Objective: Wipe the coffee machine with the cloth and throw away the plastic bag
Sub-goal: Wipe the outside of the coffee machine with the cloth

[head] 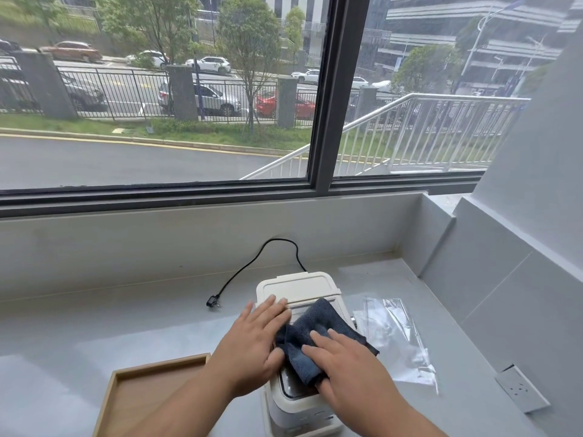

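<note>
A cream-white coffee machine [296, 287] stands on the grey counter below me. A dark blue cloth [318, 323] lies crumpled on its top. My right hand [350, 364] presses flat on the cloth's near part, fingers spread over it. My left hand [255, 335] rests flat on the machine's top left, its fingers apart and touching the cloth's edge. A clear plastic bag [394, 335] lies flat on the counter just right of the machine, touched by neither hand.
A wooden tray [120, 392] sits at the front left. The machine's black cord [252, 263] loops back to the wall, its plug [213, 302] lying loose. A socket plate [520, 389] is set in the counter at right. Wall and window ledge close the back.
</note>
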The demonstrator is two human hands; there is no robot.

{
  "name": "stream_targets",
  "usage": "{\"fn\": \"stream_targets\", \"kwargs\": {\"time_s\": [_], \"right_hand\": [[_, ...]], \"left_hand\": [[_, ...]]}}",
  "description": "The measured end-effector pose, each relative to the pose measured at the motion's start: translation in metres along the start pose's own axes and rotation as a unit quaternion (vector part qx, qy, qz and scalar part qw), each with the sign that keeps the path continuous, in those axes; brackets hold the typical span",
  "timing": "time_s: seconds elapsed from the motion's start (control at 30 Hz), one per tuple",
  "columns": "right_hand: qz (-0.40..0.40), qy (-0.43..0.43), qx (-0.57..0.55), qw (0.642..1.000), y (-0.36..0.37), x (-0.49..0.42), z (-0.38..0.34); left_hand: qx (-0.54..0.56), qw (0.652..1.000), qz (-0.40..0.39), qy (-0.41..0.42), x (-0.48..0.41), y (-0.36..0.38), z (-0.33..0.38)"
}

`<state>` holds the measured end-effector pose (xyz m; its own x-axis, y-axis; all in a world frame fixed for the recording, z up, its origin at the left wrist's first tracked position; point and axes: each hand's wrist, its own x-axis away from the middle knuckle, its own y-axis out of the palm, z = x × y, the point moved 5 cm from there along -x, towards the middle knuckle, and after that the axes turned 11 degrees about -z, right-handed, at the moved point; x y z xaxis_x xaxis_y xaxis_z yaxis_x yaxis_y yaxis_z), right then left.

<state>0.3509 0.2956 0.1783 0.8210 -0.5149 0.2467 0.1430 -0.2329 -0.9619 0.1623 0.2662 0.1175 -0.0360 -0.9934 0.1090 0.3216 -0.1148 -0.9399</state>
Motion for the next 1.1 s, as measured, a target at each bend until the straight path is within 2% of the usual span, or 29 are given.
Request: {"fn": "stream_targets", "kwargs": {"time_s": [0.07,0.37,0.47,0.6,0.7,0.93,1.1], "right_hand": [[0.002,0.002,0.011,1.0,0.003,0.008,0.0],[0.036,0.012,-0.008,0.999,0.009,0.028,0.004],[0.031,0.043,-0.005,0.999,0.011,0.026,0.01],[0.023,0.08,-0.016,0.996,0.009,0.007,0.018],[-0.017,0.091,-0.058,0.994,0.017,-0.019,0.029],[0.048,0.129,-0.125,0.983,-0.007,-0.077,0.051],[0.038,0.122,-0.135,0.983,-0.018,-0.112,0.049]], "left_hand": [[0.008,1.0,-0.006,0.005,-0.008,-0.004,0.002],[0.066,0.994,0.02,-0.085,-0.032,-0.011,-0.007],[0.074,0.993,0.019,-0.095,-0.029,-0.007,-0.01],[0.103,0.991,0.016,-0.085,-0.028,-0.006,-0.011],[0.104,0.992,0.017,-0.075,-0.027,-0.006,-0.012],[0.107,0.991,0.028,-0.07,-0.03,-0.005,-0.015],[0.078,0.992,0.04,-0.088,-0.03,-0.005,-0.017]]}}
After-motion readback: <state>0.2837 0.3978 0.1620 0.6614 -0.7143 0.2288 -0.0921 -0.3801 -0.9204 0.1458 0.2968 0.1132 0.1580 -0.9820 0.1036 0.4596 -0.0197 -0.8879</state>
